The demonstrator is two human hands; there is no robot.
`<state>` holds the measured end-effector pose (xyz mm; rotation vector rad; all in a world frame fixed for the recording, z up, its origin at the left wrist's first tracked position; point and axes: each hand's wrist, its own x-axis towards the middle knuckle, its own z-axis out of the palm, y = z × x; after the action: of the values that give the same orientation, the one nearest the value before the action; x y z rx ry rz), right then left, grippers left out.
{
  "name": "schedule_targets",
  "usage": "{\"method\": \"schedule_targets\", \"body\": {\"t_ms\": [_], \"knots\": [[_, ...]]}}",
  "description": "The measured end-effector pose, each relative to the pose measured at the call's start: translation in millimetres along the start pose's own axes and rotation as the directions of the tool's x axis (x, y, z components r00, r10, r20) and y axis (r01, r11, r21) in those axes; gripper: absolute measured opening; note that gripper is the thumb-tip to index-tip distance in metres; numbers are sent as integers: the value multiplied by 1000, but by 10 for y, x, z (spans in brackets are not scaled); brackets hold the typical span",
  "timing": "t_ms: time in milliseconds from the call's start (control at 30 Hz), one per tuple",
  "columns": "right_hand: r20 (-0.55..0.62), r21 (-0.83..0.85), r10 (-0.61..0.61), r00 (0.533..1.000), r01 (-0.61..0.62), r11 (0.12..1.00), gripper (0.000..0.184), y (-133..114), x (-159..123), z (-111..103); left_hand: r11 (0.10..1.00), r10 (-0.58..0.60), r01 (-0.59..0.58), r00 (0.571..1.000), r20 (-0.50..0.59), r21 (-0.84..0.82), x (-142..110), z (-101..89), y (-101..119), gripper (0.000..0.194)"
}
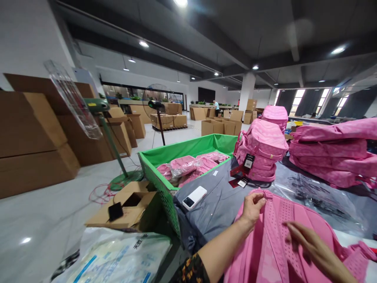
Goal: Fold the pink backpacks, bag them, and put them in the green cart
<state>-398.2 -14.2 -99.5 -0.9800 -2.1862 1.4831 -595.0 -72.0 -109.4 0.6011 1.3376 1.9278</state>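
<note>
A pink backpack (282, 236) lies back-side up on the table in front of me. My left hand (252, 206) pinches the top edge of this backpack near its carry handle, fingers closed on the fabric. My right hand (312, 245) rests flat on the padded back panel, fingers stretched out toward the left. A white phone (194, 197) lies on the grey cloth (218, 204) just left of my left hand.
An upright pink backpack with hang tags (260, 155) stands behind, and flat pink backpacks (332, 155) are stacked at right. A green bin (165, 157) holds bagged pink items. An open cardboard box (129, 206), a standing fan (100, 106) and cardboard cartons (32, 137) fill the floor at left.
</note>
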Motion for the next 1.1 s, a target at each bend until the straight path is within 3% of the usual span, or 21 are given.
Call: {"method": "schedule_targets", "body": {"t_ms": [67,167,300,367,467,533,667,767,867,967,1033,1100], "knots": [[-21,141,32,999,-29,990,72,-210,234,29,1000,3,-3,1000,15,24,-29,-4,-4,29],[-58,248,22,998,-7,969,68,-412,501,167,999,5,-6,1000,18,46,-61,-25,-14,30],[9,348,27,1000,-29,937,69,-385,595,289,997,26,-25,1000,-8,80,-66,-89,-20,36],[39,394,40,998,-53,918,67,-319,594,295,976,126,-119,991,-31,181,-71,-121,-11,32],[12,391,50,999,-51,919,65,-242,608,298,852,335,-317,942,31,418,-99,-134,26,25],[-25,343,13,1000,-3,939,66,-220,634,319,767,377,-382,919,120,515,-123,-112,60,17],[-142,231,-93,985,124,965,71,-236,660,380,644,352,-389,915,196,658,-133,-56,121,13],[-170,236,-88,981,127,963,74,-309,621,410,544,360,-346,919,160,765,-114,-156,178,16],[-168,264,-70,983,113,958,77,-427,555,426,514,371,-222,928,18,829,-102,-533,316,20],[-107,241,-69,992,94,966,81,-472,481,345,491,402,-70,902,-155,868,-114,-1174,603,36],[-111,165,-99,989,117,979,77,-345,431,137,453,431,33,867,-251,891,-151,-1630,850,41],[-229,13,-170,959,178,984,69,-23,398,-236,403,471,89,833,-289,911,-217,-1982,1063,30]]}}
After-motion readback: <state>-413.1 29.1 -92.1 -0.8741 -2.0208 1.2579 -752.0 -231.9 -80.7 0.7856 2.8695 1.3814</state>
